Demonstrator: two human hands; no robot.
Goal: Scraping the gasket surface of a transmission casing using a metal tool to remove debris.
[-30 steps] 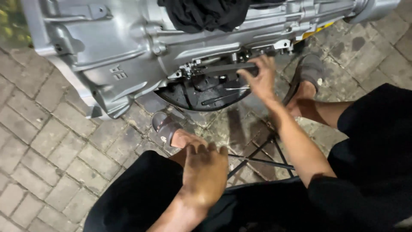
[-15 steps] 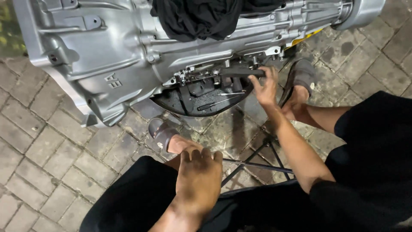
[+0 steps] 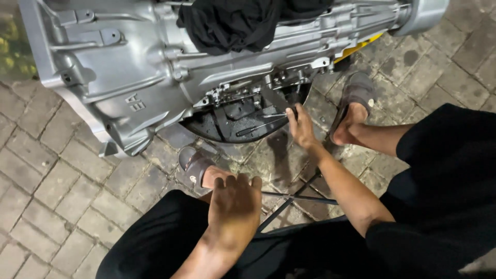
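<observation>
Gearbox housing point(image 3: 144, 77): uniform silver-grey cast metal, with a black cloth point(image 3: 248, 20) draped over its top and a yellow patch point(image 3: 361, 47) showing at its far underside. The round pan point(image 3: 237, 121) beneath it is black, dark and oily inside. Paving floor point(image 3: 46, 181): grey-brown bricks in a staggered pattern with darker stains; sandals point(image 3: 194, 165) grey-brown, shorts point(image 3: 155, 243) black.

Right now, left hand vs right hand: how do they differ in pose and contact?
The left hand lies flat, palm down, fingers together, on the person's knee; the right hand is stretched forward to the open underside of the silver gearbox housing.
The left hand holds nothing; the right hand's fingertips pinch a thin dark tool at the opening.
The left hand sits nearer the camera and looks larger.
Both are bare.
</observation>
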